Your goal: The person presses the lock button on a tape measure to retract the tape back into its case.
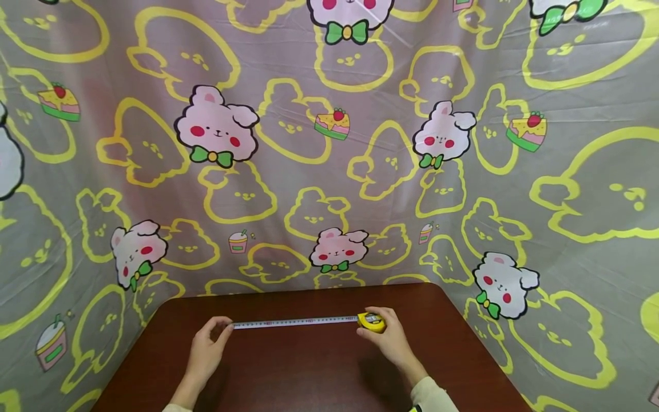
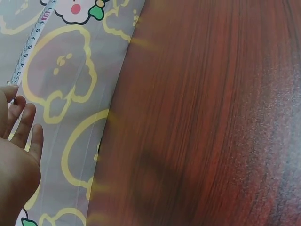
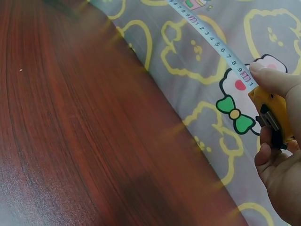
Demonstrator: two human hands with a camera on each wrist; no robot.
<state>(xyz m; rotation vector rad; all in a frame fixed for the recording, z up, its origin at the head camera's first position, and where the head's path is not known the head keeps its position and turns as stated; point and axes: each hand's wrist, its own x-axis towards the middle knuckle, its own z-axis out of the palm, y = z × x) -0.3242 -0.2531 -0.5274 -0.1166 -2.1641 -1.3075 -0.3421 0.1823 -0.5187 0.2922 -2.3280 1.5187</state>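
At the left a patterned curtain (image 1: 288, 63) borders the table (image 1: 293, 366), continuing behind and down the right. The left hand's (image 1: 207, 348) grip pinches the white blade's (image 1: 296, 323) end; the blade stretches straight above the table to the yellow case (image 1: 374, 324), wrapped by the right hand's (image 1: 395, 342) grip. Tabletop extends past both hands toward the side edges; the rear corners are rounded.

Above the table (image 1: 298, 377), the tape case (image 1: 372, 324) sits in my right hand (image 1: 392, 340), and the tape blade (image 1: 296, 323) runs leftward from it to my left hand (image 1: 207, 348). The cloth (image 1: 304, 171) hangs behind the table and along its left and right sides.
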